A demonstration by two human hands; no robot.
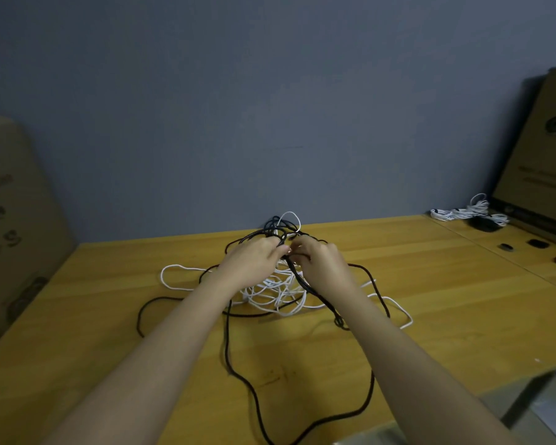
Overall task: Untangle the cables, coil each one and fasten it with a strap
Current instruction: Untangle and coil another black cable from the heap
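A tangle of black cable (228,354) and white cable (174,285) lies in the middle of the wooden table (446,303). Both hands are raised over the knot at the heap's top. My left hand (254,256) curls its fingers round black strands there. My right hand (321,258) pinches a black strand that runs down and to the right beneath its wrist. Long black loops trail toward the near edge, and white loops spread out on both sides. How the strands cross under my hands is hidden.
Coiled white cables (469,211) lie at the far right by a leaning cardboard box (540,149). Small black straps (538,244) sit near them. Another cardboard box (10,226) stands at the left. A grey wall backs the table.
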